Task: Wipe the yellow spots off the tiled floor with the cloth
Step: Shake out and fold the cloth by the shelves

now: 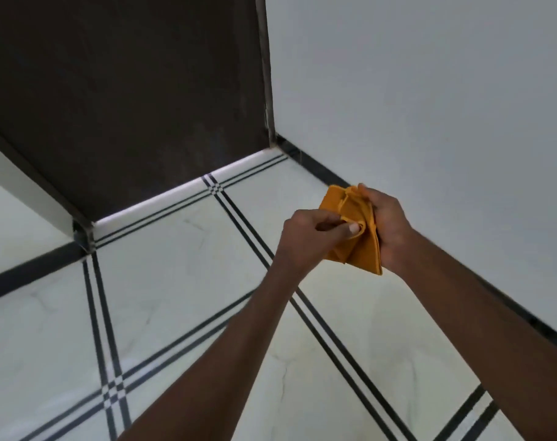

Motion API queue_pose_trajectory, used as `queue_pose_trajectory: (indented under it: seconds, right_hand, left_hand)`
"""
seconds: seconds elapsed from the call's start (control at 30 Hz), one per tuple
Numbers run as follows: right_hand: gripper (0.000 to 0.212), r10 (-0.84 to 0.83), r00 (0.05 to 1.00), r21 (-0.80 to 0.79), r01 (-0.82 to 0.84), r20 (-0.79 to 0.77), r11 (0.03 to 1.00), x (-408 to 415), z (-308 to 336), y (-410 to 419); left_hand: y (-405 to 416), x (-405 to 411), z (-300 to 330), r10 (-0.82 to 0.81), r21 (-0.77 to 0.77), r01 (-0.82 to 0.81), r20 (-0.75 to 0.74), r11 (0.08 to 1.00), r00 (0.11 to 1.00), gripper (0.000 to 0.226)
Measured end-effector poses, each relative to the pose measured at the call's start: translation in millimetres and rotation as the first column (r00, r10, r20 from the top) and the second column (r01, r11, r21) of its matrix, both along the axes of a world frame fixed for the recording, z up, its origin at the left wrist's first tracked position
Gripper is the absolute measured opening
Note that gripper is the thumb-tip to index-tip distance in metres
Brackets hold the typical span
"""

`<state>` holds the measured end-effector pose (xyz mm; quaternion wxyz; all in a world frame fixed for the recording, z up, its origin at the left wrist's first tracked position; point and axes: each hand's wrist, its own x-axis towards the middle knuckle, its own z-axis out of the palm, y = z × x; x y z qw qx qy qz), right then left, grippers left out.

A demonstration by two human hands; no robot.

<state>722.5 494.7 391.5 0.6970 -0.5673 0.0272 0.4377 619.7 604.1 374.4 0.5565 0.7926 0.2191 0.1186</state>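
An orange-yellow cloth [360,246] is bunched up in the air above the floor, held by both hands. My left hand [312,233] pinches a fold at its middle with thumb and fingers. My right hand [387,224] grips its right edge from behind. The white tiled floor [181,281] with double black lines lies below. I see no yellow spots on the tiles in this view.
A dark brown door [127,100] stands closed ahead, with a bright gap along its foot. A pale grey wall [430,106] with a black skirting strip [318,168] runs along the right. A white wall section sits at the far left.
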Motion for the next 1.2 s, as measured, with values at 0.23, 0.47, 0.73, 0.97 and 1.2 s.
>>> queue_pose_trajectory:
  seconds: [0.23,0.47,0.73,0.97,1.2]
  right_hand:
    - [0.032,0.091,0.992,0.024,-0.094,0.082,0.995,-10,284,19]
    - [0.034,0.097,0.973,-0.036,-0.091,0.208,0.995,-14,505,-3]
    - [0.04,0.139,0.927,0.046,-0.165,0.35,0.985,-8,661,-49]
    - [0.038,0.295,0.752,-0.155,-0.254,0.589,0.955,23,728,-117]
    - [0.024,0.347,0.536,-0.279,-0.206,0.77,0.938,81,772,-191]
  left_hand:
    - [20,-3,286,-0.018,-0.2,0.022,0.022,0.98,1.0,0.036]
    - [35,-13,504,0.013,-0.164,0.007,0.124,0.986,0.992,0.009]
    - [-11,-8,663,-0.018,-0.214,0.052,0.159,0.976,0.987,0.042]
    - [-76,22,707,0.076,-0.276,-0.014,0.213,0.961,0.974,0.014]
    - [-75,11,704,0.047,0.206,-0.034,-0.06,0.978,0.997,0.005]
